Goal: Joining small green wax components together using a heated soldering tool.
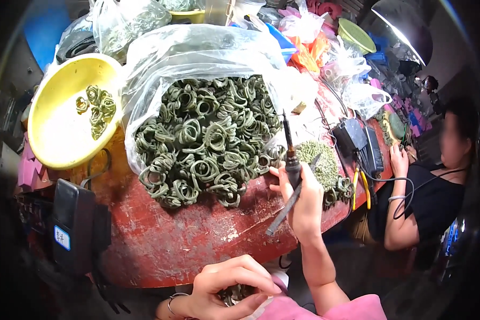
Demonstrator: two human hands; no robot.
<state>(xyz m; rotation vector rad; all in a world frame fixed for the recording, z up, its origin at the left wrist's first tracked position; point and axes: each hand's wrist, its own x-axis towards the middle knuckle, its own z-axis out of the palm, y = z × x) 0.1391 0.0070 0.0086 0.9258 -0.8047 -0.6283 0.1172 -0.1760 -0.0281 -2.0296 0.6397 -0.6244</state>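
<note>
My right hand point(306, 205) grips a soldering iron point(292, 162) by its black handle, thin tip pointing up. A flat grey metal tool point(285, 213), perhaps tweezers, is also in its fingers. Low in front of me, my left hand point(232, 285) is closed, fingers curled toward the thumb. Dark greenish pieces point(234, 294) show beneath its fingers; whether it holds them I cannot tell. A large heap of dark green coiled rings point(208, 138) lies by a clear plastic bag point(208, 45). Beyond my right hand is a pile of pale green granules point(320, 165).
A yellow basin point(48, 125) with a few coils stands left on the red table point(197, 240). A black boxy device point(72, 224) is at the near left edge. Right are yellow-handled pliers point(365, 189), black adapters point(352, 136) with cables, and a seated person point(432, 192).
</note>
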